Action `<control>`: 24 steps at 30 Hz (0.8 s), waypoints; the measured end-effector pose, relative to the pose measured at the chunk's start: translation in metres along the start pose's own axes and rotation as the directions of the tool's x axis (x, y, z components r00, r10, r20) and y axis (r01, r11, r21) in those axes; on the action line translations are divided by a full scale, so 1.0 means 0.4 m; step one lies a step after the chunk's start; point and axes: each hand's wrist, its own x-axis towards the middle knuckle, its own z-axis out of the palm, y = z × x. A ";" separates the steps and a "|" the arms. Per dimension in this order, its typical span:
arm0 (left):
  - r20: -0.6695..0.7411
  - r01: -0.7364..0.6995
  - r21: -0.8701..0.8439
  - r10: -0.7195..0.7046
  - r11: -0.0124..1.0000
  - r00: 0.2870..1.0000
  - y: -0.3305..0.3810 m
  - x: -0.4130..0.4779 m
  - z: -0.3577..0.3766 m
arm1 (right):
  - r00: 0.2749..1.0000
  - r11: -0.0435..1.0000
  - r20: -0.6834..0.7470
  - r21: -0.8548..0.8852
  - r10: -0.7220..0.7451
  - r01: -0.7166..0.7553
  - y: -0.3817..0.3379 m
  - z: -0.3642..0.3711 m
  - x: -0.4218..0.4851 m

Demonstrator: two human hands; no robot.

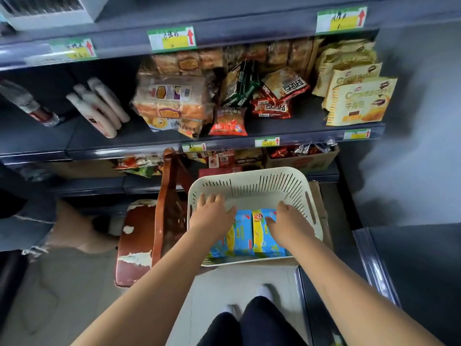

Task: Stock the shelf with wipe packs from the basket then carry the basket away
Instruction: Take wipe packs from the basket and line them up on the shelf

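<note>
Both hands are inside the cream slotted plastic basket (249, 176). Left hand (212, 217) is spread, its thumb touching the blue-and-yellow wipe packs (240, 237). Right hand (288, 227) rests its fingers (270, 221) on them.

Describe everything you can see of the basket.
The basket is cream plastic, squarish with rounded corners, slotted walls and a handle slot in its right wall. It stands upright, open-topped, below the shelves, beside a brown chair. Blue and yellow packs lie inside; the left hand and right hand reach in onto them.
</note>
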 end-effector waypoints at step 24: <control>0.009 -0.019 0.439 0.017 0.898 1.000 -0.081 0.122 0.114 | 0.963 0.954 -0.112 0.205 0.246 -0.220 -0.043 0.177 0.033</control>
